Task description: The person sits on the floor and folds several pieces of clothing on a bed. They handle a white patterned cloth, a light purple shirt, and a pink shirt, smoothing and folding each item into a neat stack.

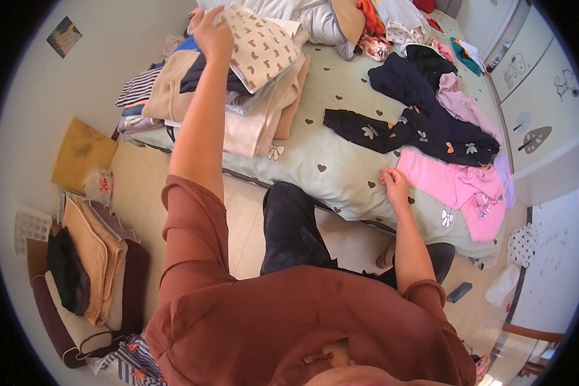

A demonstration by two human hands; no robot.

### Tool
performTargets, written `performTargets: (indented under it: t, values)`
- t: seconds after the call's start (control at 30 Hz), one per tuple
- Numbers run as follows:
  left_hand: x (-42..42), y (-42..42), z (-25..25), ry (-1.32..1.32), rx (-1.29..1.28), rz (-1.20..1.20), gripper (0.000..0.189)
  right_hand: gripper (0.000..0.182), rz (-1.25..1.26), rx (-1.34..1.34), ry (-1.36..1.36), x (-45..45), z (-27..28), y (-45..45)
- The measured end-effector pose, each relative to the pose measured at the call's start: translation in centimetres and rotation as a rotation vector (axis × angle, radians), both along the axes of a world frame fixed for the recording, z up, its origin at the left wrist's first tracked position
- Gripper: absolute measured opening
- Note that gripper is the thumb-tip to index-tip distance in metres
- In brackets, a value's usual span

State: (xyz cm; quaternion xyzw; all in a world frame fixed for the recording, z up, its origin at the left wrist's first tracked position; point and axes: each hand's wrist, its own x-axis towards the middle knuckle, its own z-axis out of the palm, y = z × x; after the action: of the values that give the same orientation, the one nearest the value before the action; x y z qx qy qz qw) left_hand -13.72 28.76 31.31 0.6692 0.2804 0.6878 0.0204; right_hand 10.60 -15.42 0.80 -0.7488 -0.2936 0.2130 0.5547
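My left hand reaches to the top of a tall pile of folded clothes and grips a folded cream cloth garment printed with small brown and grey figures. Its fingertips are partly hidden by the cloth. Nearer to me, my right hand hovers over or rests on the bedspread with its fingers curled; nothing shows in it. Just beside that hand lies a pair of pink pants. Beyond it, a black printed garment is spread out next to a navy garment.
A pale green bedspread with hearts covers the bed. At the back lies a white and beige quilt. Striped folded clothes sit by the left wall. An armchair bearing folded bedding stands at lower left.
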Motion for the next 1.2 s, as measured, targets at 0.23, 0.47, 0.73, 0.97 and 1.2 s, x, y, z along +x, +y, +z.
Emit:
performTargets:
  t: [0.23, 0.47, 0.73, 0.97, 1.2]
  values:
    - [-0.5, 1.5, 5.3, -0.209, -0.01, -0.024, 0.034, 0.018, -0.012, -0.004, -0.029, 0.3, -0.8, 0.0]
    - [-3.6, 3.8, -2.6, 0.055, -0.602, 0.449, 0.051, 0.016, -0.024, 0.029, -0.038, 0.8, -1.9, 0.0]
    - [-2.6, 2.6, -11.2, 0.854, -0.364, 0.549, 0.053, 0.015, -0.009, -0.002, -0.057, -0.1, 0.0, 0.3]
    - [-2.7, 0.4, -9.8, 0.745, -0.341, 0.493, 0.055, 0.017, -0.015, 0.036, 0.006, -0.2, 0.5, 0.6]
    - [1.1, -13.1, -15.8, 0.359, -0.04, 0.243, 0.075, 0.017, -0.038, 0.028, 0.073, 0.4, -0.2, 0.1]
